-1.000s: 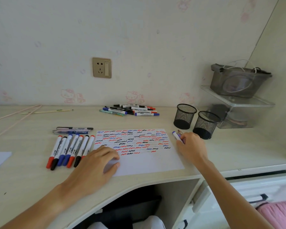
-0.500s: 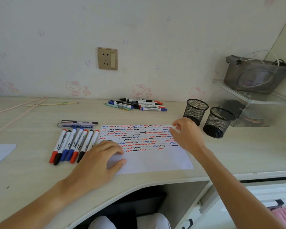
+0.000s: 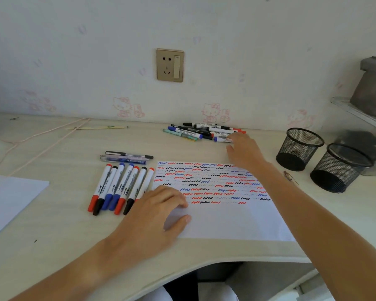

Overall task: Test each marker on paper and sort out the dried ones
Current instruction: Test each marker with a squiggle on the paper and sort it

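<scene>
One hand [image 3: 243,148] now seemingly touching markers [image 3: 206,132]

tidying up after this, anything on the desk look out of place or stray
One small thing lies alone on the desk right of the test paper, beside the mesh cups; too small to identify. The marker pile is jumbled.

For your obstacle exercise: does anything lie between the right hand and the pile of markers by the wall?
Nothing visible does. The right hand already reaches the near edge of the heap of mixed-colour capped markers, with only bare pale wooden desk around.
</scene>
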